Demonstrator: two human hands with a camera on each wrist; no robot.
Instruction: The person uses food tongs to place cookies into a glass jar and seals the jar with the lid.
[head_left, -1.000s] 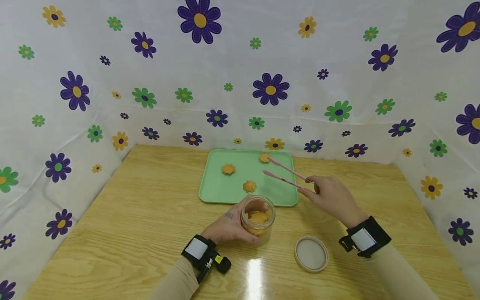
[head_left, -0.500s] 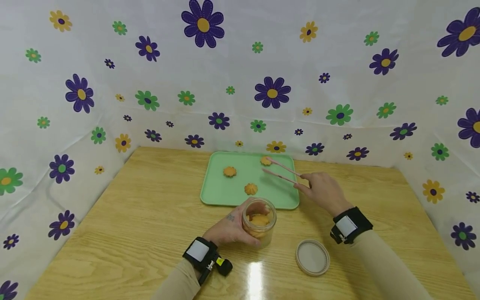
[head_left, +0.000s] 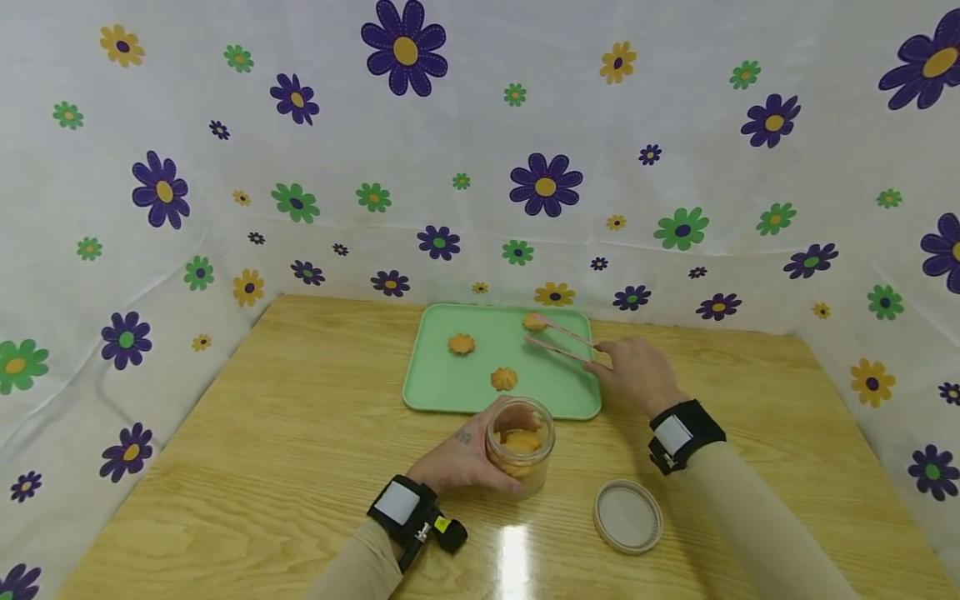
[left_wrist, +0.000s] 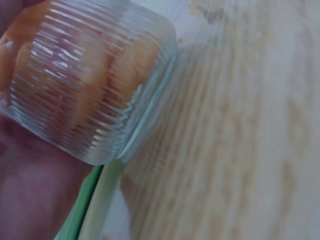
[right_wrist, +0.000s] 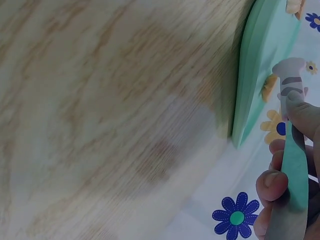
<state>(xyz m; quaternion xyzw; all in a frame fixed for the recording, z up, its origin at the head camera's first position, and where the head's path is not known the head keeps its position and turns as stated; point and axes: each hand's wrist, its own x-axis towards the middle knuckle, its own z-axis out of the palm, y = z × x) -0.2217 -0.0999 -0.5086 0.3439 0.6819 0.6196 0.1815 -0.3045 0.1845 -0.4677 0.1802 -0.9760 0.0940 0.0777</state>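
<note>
My left hand (head_left: 468, 458) is wrapped round a ribbed glass jar (head_left: 534, 475) standing on the table, its mouth uncovered. Cookies (left_wrist: 95, 75) show through the jar's wall in the left wrist view. In my right hand (head_left: 637, 371) are tongs (head_left: 567, 354) with pink arms spread apart over the green tray (head_left: 442, 396). One tong tip is at the cookie (head_left: 533, 322) in the tray's back right corner; whether it touches is too small to tell. The other tip is nearer me, apart from it. Two more cookies, a left one (head_left: 461, 343) and a front one (head_left: 504, 379), lie on the tray.
A round lid (head_left: 628, 517) lies on the wooden table (head_left: 315, 400), right of the jar. Behind the tray and along both sides hangs a white flowered cloth (head_left: 450, 125). The tray's front edge is just beyond the jar.
My right wrist and forearm have moved left and forward, while the tong tips have stayed by the back right cookie. The left hand and jar have kept their place; the head view has shifted slightly.
</note>
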